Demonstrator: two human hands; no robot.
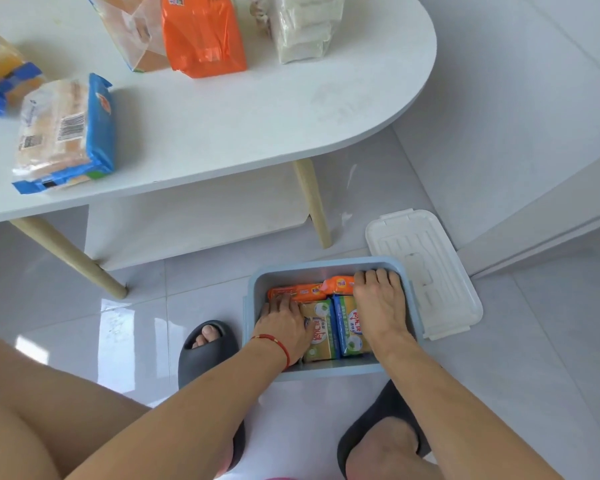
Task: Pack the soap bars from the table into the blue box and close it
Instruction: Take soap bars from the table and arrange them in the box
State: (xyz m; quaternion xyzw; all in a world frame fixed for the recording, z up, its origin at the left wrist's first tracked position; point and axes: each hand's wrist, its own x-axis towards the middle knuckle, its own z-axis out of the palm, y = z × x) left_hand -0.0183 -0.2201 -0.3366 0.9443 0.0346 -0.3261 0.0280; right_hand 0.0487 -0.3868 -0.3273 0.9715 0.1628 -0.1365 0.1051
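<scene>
Both hands press soap packs flat inside the blue box (329, 370) on the floor: left hand (284, 323) and right hand (378, 306), fingers spread, gripping nothing. More soap bars (66, 133) lie up-left on the counter (257, 126), nearer the left hand; the lid (426, 268) waits just right.

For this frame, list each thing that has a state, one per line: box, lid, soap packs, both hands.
Blue box: open, on the floor, partly filled.
Lid: off, lying on the floor right of the box.
Soap packs in the box: lying flat, side by side.
Soap packs on the table: not yet packed.
Left hand: inside the box, pressed flat on packs.
Right hand: inside the box, flat on packs.
</scene>
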